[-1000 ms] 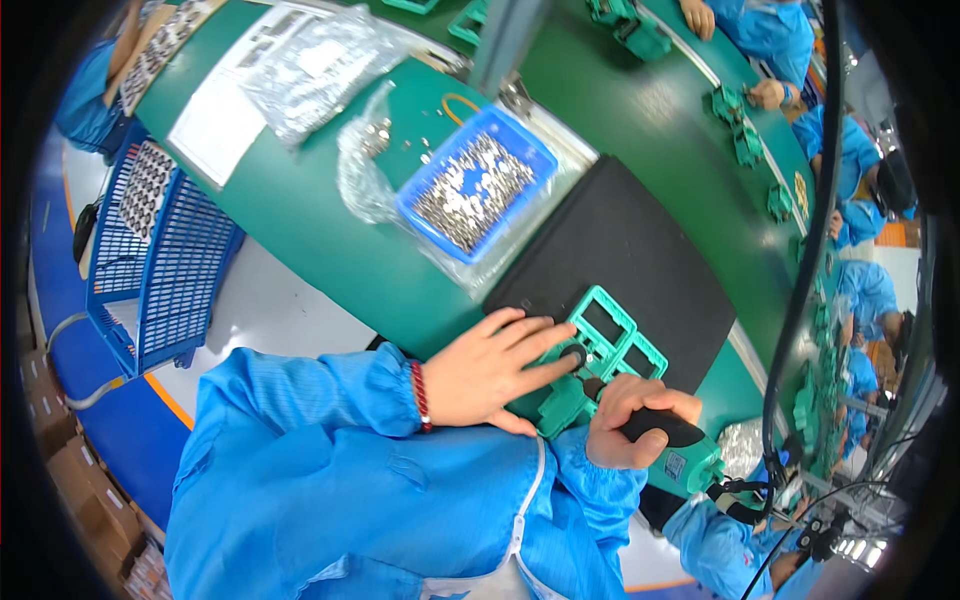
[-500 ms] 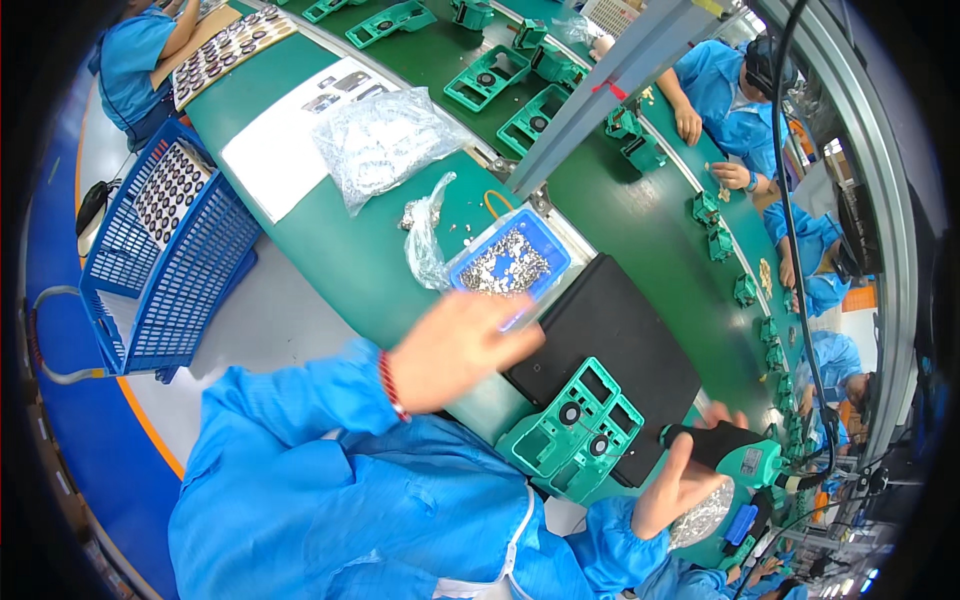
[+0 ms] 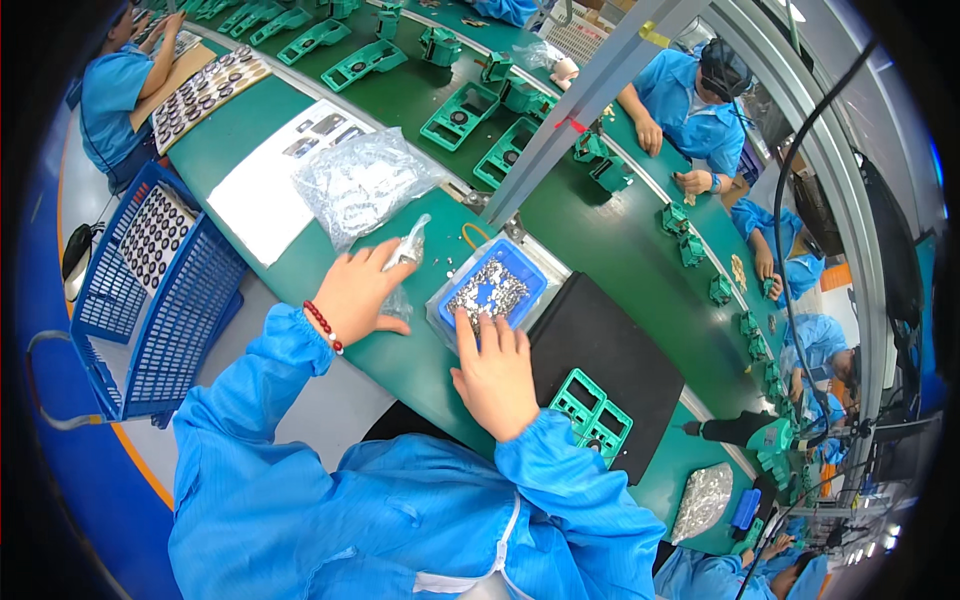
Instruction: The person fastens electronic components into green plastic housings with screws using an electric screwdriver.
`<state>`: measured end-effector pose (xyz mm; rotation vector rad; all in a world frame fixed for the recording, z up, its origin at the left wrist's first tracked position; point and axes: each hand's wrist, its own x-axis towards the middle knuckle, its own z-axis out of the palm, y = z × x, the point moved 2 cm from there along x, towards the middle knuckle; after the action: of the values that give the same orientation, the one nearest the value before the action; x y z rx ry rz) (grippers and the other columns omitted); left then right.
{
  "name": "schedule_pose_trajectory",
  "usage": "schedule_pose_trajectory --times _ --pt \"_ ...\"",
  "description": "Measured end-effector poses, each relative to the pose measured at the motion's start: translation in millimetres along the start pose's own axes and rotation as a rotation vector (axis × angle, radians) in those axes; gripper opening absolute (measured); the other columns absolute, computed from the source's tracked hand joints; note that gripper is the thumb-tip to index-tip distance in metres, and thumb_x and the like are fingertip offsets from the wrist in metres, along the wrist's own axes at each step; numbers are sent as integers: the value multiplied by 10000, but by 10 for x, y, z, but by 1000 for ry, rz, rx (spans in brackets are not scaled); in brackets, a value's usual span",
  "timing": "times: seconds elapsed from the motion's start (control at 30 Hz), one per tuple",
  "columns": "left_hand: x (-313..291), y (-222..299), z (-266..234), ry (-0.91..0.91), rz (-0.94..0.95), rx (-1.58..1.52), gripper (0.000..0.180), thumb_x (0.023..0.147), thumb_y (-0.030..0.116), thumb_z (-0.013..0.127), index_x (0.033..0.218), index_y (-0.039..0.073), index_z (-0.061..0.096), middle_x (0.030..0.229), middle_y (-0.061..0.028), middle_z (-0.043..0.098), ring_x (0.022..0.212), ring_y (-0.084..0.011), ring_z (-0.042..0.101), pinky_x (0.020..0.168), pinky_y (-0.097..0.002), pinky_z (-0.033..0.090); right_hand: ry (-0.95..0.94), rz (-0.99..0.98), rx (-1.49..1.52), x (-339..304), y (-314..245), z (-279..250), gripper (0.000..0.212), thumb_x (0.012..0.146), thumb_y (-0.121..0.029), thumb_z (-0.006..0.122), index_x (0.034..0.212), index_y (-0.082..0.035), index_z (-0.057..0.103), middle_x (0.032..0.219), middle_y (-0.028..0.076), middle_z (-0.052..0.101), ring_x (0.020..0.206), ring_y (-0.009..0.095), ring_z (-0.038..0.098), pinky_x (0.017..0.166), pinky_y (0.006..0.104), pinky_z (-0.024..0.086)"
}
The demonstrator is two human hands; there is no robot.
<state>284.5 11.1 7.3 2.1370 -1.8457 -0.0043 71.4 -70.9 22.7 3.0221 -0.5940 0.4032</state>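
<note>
Blue tray (image 3: 520,268) full of small metal parts sits on the green bench, right at the tips of the right hand (image 3: 497,378). That hand lies flat with its fingers (image 3: 467,332) loosely together, reaching over the tray's near edge into the parts. Can't tell if anything is actually pinched. Over on the other side, the left hand (image 3: 356,291) has its fingers curled around a small clear bag (image 3: 407,250), just beside the tray. Behind it there's a bigger clear bag of parts (image 3: 362,182) on a white sheet (image 3: 262,195). Black mat (image 3: 610,360) touches the tray's right side, with a green plastic frame (image 3: 592,415) on it near the right wrist.
</note>
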Motion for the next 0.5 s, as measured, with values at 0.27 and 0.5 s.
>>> schedule_pose_trajectory --times 0.27,0.5 --pt "4 -131 36 120 -53 -322 309 809 96 721 1099 53 624 1221 -158 579 1053 -349 615 860 -415 524 -111 29 -249 185 215 379 425 851 -116 595 1259 -15 530 1109 228 628 932 299 651 725 388 554" --pt "86 -177 -171 58 -420 -1470 158 973 116 600 1050 -13 652 998 -48 667 868 -125 653 777 -269 523 -13 15 -129 339 230 13 517 831 -159 680 1298 -14 514 1183 182 607 962 299 655 751 378 561"
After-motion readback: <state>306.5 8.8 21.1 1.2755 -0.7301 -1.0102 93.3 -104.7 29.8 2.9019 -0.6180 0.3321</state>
